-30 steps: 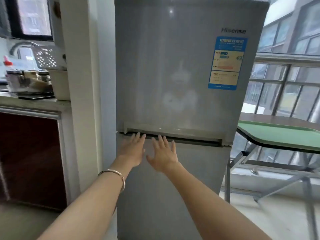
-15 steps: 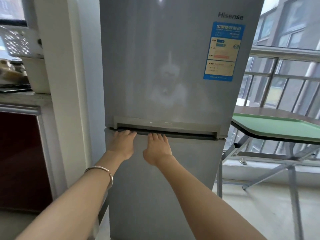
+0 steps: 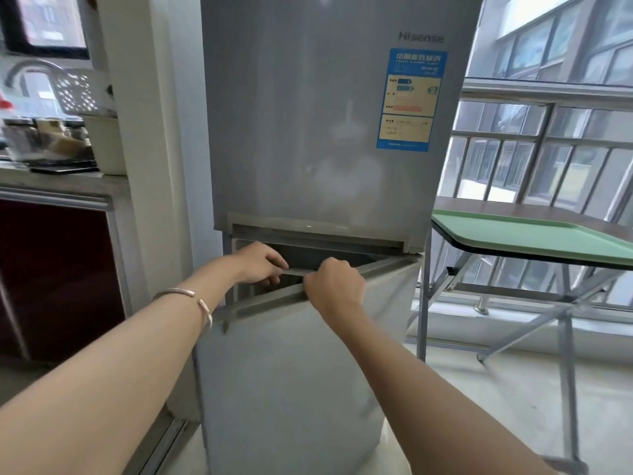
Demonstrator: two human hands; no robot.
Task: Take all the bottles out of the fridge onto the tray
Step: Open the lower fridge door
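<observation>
A tall grey two-door fridge (image 3: 329, 132) fills the middle of the head view. Its lower door (image 3: 291, 371) stands ajar, swung out on the left side. My left hand (image 3: 260, 264) curls over the door's top edge near the left corner. Just to its right, my right hand (image 3: 334, 286) grips the same edge. Only a dark gap shows behind the door; no bottles can be seen. A green tray (image 3: 534, 234) lies on a folding table to the right of the fridge.
The folding table (image 3: 513, 207) stands on metal legs in front of a railed window. A white pillar (image 3: 137, 166) flanks the fridge on the left, with a kitchen counter (image 3: 51, 180) holding jars and a dark red cabinet below.
My hands went from resting flat below the door seam to hooking over the lower door's top edge, and the door has swung out from shut to ajar.
</observation>
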